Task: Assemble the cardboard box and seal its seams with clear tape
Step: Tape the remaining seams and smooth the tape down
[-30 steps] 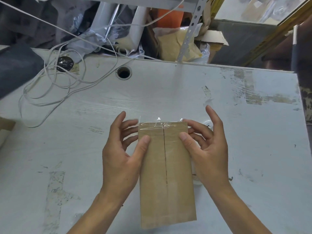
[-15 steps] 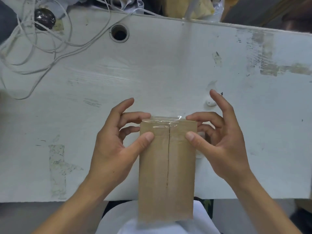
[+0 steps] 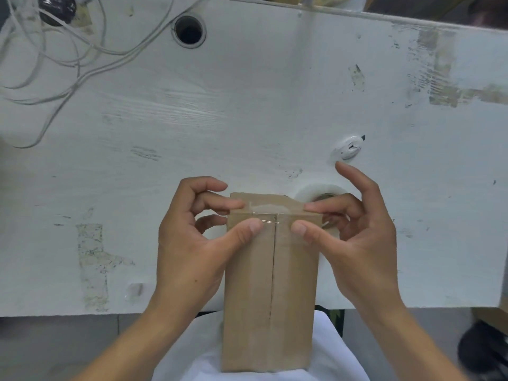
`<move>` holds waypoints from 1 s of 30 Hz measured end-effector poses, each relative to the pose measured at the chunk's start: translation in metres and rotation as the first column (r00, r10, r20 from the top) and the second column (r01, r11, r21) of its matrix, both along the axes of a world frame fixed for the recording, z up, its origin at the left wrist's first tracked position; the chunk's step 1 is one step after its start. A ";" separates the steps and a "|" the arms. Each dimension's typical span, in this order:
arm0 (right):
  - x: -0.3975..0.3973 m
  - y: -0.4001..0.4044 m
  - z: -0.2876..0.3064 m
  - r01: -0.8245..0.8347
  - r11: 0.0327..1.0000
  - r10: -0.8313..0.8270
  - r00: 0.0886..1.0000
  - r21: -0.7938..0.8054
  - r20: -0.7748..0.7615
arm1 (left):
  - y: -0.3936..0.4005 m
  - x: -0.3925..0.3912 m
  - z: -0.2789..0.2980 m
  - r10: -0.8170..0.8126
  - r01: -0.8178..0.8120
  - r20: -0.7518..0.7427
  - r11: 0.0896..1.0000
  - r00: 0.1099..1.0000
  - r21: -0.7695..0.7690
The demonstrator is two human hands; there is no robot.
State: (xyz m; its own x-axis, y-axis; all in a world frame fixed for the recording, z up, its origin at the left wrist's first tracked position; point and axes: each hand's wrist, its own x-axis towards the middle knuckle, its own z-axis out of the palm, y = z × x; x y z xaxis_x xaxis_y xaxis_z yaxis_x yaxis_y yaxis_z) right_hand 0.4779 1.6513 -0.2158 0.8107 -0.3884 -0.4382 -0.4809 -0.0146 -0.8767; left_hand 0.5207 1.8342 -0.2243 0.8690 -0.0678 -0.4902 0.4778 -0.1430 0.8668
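A worn white-painted wooden table (image 3: 247,111) fills most of the view, its paint scuffed and flaked in patches. A round cable hole (image 3: 189,31) is cut near its far edge. Thin white cables (image 3: 68,64) loop loosely over the far left corner, beside a dark shiny round object (image 3: 56,6). A small white oval plastic piece (image 3: 347,148) lies right of centre.

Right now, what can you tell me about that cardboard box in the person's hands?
The cardboard box is plain brown and narrow, its long face turned up, with a seam running down the middle where two flaps meet. Clear tape is folded over its far end. The left hand and right hand grip that end, thumbs pressing beside the seam. It juts from the white table toward the person's lap.
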 end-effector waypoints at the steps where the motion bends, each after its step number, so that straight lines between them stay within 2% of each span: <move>1: 0.000 0.001 0.000 0.016 1.000 -0.016 1.000 0.007 -0.001 | -0.001 -0.001 0.000 0.013 -0.013 -0.008 1.000 1.000 0.000; 8: 0.000 0.009 0.001 0.129 0.981 -0.131 0.991 0.142 0.006 | -0.009 -0.001 0.003 0.097 -0.096 -0.031 0.995 0.995 0.035; 14: -0.001 0.010 -0.001 0.146 0.949 -0.147 0.989 0.279 -0.019 | -0.015 -0.001 0.002 0.146 -0.144 -0.047 0.988 0.988 0.053; 23: -0.003 0.009 -0.009 0.197 0.943 -0.186 0.980 0.268 -0.066 | -0.009 0.010 -0.001 0.124 -0.133 -0.235 0.991 0.964 -0.021; 27: 0.001 0.003 -0.008 0.155 0.944 -0.126 0.985 0.290 -0.113 | -0.005 0.016 0.000 0.079 -0.112 -0.331 0.990 0.940 -0.082; 29: 0.004 0.001 -0.007 0.117 0.954 -0.091 0.990 0.277 -0.103 | -0.005 0.017 0.002 0.091 -0.123 -0.318 0.989 0.944 -0.083; 30: 0.004 0.000 -0.005 0.098 0.963 -0.079 0.993 0.252 -0.082 | -0.004 0.015 0.003 0.081 -0.093 -0.261 0.995 0.962 -0.035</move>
State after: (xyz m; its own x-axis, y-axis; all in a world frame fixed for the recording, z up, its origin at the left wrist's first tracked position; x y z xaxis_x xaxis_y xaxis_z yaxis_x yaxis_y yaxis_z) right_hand 0.4822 1.6511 -0.2213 0.7414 -0.3250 -0.5871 -0.5310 0.2507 -0.8094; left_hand 0.5356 1.8302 -0.2209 0.7164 -0.0255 -0.6972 0.6954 -0.0538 0.7166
